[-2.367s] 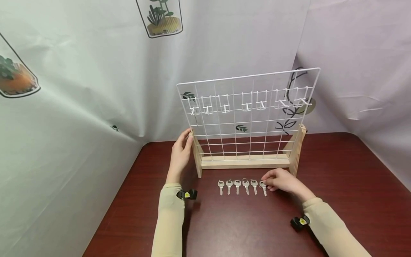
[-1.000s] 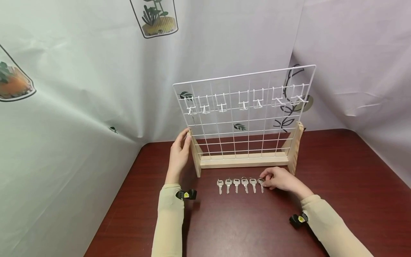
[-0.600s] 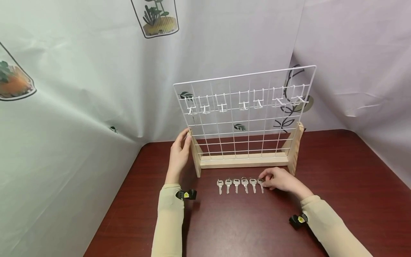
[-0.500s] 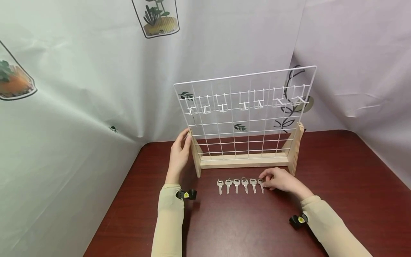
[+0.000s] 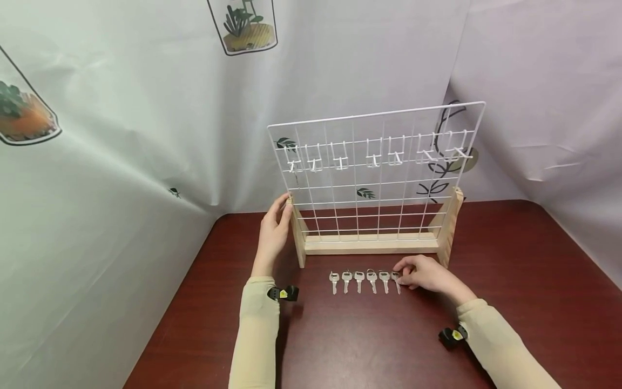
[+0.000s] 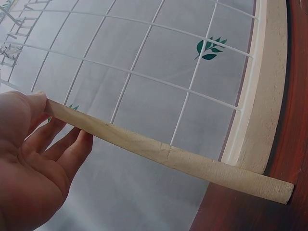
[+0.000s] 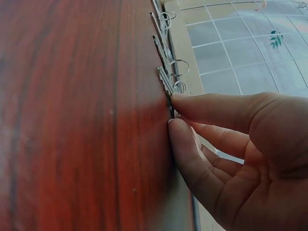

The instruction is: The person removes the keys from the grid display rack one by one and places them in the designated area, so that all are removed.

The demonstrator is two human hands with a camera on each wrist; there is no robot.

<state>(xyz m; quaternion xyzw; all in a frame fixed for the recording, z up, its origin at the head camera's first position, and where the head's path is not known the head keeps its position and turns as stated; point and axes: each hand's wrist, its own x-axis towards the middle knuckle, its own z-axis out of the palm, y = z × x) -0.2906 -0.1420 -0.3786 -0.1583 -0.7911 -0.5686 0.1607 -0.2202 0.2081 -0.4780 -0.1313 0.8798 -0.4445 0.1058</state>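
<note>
Several silver keys with rings lie in a row on the table, bows toward the rack; a middle key [image 5: 371,281] shows its ring upright. At the row's right end my right hand [image 5: 425,273] pinches the last key [image 5: 397,286] near its bow, with thumb and finger partly hiding it in the right wrist view [image 7: 165,81]. My left hand [image 5: 273,233] grips the upper end of the rack's left wooden post [image 6: 168,154], thumb on one side and fingers on the other. The white wire grid rack [image 5: 357,218] stands upright behind the keys.
Several white hooks [image 5: 373,161] hang across the grid's upper part; something thin dangles from the leftmost hook. A wooden crossbar [image 5: 371,248] joins the rack's feet. The dark red table [image 5: 340,346] meets a printed cloth backdrop [image 5: 369,59] behind the rack.
The rightmost key has shifted slightly left toward its neighbour, with my right hand at it throughout. My left hand keeps its place on the post. The head view sways a little.
</note>
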